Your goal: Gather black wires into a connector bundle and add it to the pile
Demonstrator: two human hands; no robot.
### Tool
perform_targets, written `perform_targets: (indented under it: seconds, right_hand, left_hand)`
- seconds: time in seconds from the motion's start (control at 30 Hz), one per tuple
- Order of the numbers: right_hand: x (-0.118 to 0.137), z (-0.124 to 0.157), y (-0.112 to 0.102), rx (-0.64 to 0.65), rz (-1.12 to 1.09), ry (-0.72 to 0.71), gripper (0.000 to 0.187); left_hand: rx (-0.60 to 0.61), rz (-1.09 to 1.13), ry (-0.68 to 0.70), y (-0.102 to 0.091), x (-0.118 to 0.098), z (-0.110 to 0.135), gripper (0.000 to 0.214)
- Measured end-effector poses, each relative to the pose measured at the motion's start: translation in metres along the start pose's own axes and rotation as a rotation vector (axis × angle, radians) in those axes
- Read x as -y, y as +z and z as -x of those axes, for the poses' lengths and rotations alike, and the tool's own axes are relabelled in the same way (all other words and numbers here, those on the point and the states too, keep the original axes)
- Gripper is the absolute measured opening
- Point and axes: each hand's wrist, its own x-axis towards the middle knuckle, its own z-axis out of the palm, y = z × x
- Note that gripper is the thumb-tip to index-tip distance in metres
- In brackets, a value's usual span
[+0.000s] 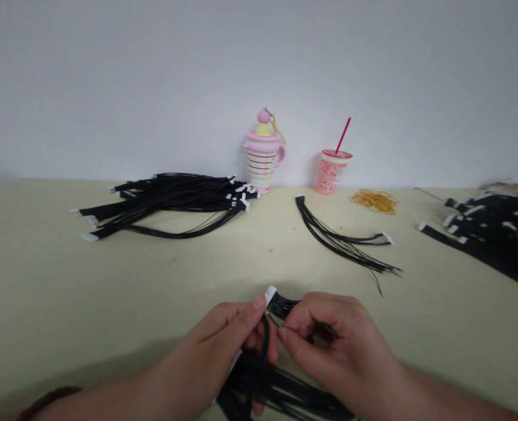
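Observation:
Near the front of the table, my left hand [237,339] grips a black wire harness [280,386] and pinches a white connector [270,294] between thumb and fingers. Just right of it, my right hand [342,339] is closed, its thumb and forefinger pinching the end of one thin black wire [273,320] close to the connector. More black wires run from the connector behind my right fingers. A second loop of wire passes beneath my left thumb, and part of the bundle hangs below both hands.
Behind my hands lies a loose harness [329,234]. A heap of harnesses [166,202] is at the left, another [496,234] at the right. Yellow rubber bands [374,201], a pink striped cup [261,158] and a tumbler with a straw [330,172] stand or lie by the wall.

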Motion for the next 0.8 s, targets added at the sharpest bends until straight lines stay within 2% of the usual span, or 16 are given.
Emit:
perform_targets:
  seconds: [0.17, 0.33, 0.57, 0.8]
  right_hand:
    - [0.0017, 0.0005, -0.0013, 0.023, 0.008, 0.021, 0.016]
    - [0.0027, 0.0023, -0.0025, 0.045, 0.021, -0.022, 0.016]
    - [0.0090, 0.0023, -0.0062, 0.130, 0.048, -0.045, 0.017]
    - [0.0086, 0.0027, -0.0065, 0.133, 0.075, -0.059, 0.017]
  left_hand:
    - [0.006, -0.013, -0.017, 0.0010, -0.0030, 0.0002, 0.050]
    - [0.005, -0.025, 0.001, -0.0005, -0.0003, -0.0026, 0.048]
    - [0.014, -0.068, 0.030, 0.0002, -0.0019, -0.0012, 0.048]
    - [0.018, -0.016, 0.017, 0.0005, -0.0012, -0.0011, 0.047]
